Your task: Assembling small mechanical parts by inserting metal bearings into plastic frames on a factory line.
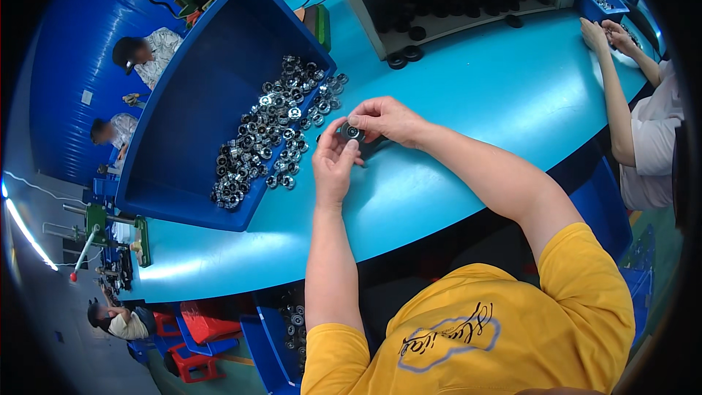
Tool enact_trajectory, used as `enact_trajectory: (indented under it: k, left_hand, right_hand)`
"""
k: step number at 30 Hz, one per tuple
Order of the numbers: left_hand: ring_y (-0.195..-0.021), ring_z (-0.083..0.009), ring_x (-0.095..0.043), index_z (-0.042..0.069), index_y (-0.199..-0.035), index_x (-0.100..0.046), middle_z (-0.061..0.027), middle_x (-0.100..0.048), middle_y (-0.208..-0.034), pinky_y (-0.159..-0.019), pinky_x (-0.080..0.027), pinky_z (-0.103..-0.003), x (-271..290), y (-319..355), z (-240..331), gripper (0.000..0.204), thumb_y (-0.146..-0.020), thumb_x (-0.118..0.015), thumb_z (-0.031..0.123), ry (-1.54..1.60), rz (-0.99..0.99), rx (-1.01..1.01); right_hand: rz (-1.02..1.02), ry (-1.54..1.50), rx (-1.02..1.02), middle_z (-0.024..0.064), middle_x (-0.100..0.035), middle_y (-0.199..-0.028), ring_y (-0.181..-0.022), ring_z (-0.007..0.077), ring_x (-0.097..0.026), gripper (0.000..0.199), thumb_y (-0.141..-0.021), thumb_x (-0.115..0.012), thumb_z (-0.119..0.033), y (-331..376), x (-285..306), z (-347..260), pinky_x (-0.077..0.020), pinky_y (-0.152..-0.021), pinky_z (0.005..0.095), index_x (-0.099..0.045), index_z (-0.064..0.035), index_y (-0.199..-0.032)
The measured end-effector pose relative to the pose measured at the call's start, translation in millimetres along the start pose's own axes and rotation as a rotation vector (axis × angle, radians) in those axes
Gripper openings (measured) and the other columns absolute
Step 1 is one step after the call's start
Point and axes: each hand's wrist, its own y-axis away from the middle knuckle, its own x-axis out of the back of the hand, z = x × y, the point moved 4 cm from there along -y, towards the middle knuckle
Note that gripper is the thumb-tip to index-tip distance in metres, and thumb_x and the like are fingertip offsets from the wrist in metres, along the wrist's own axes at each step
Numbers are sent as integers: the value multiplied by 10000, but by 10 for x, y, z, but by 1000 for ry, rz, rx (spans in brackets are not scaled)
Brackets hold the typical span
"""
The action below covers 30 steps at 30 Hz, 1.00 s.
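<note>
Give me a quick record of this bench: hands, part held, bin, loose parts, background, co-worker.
Left hand: thumb and fingers on the dark round part
Right hand: pinching the same part from the other side
Bin: large blue bin, left of the hands
Loose parts: many small silver round parts in the bin, some on the turquoise table beside its rim
Background: open-fronted housing; black rings at its edge
Co-worker: bare forearms, far right

This was a factory workshop: left of the left grip lay metal parts in a bin, with a press and workers beyond.
</note>
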Motion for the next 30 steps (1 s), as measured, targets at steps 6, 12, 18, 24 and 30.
enact_trajectory:
  k: [6,12,18,24,30]
  left_hand:
    - [-750,-116,-628,27,-1346,-544,-91,-658,-1027,-618,-563,-259,41,-1,-98,377,-975,-614,48,86,75,36]
    - [-762,-118,-627,33,-1370,-537,-85,-644,-1005,-645,-573,-271,55,-17,-66,402,-980,-630,60,192,100,51]
    - [-718,-104,-571,38,-1372,-521,-43,-594,-931,-591,-509,-244,210,43,36,463,-947,-698,88,258,123,-38]
    - [-722,-206,-592,40,-1303,-574,-93,-627,-893,-619,-503,-319,837,907,576,490,-862,-763,137,10,381,3]
    - [-754,-338,-636,45,-1244,-628,-164,-677,-878,-691,-520,-414,1860,3234,870,544,-758,-836,170,-1471,306,498]
  right_hand:
    - [-56,-132,-35,23,-675,-945,-792,96,-619,305,-984,-680,-335,9,-84,76,-549,-722,259,-687,-37,-1052]
    - [257,317,202,42,-701,-912,-768,165,-651,226,-919,-732,-265,-56,197,-84,-549,-694,320,-716,-55,-1003]
    - [824,1061,240,60,-603,-1211,-1176,288,-536,269,-851,-710,-161,-48,1073,-269,-457,-978,422,-718,-166,-1120]
    - [780,1248,110,29,-502,-1395,-1287,281,-447,416,-860,-716,-191,-84,1172,-125,-389,-1047,462,-678,-302,-1258]
    - [779,1344,142,14,-510,-1381,-1288,270,-439,334,-863,-736,-222,-109,1069,-69,-367,-1048,452,-702,-265,-1193]
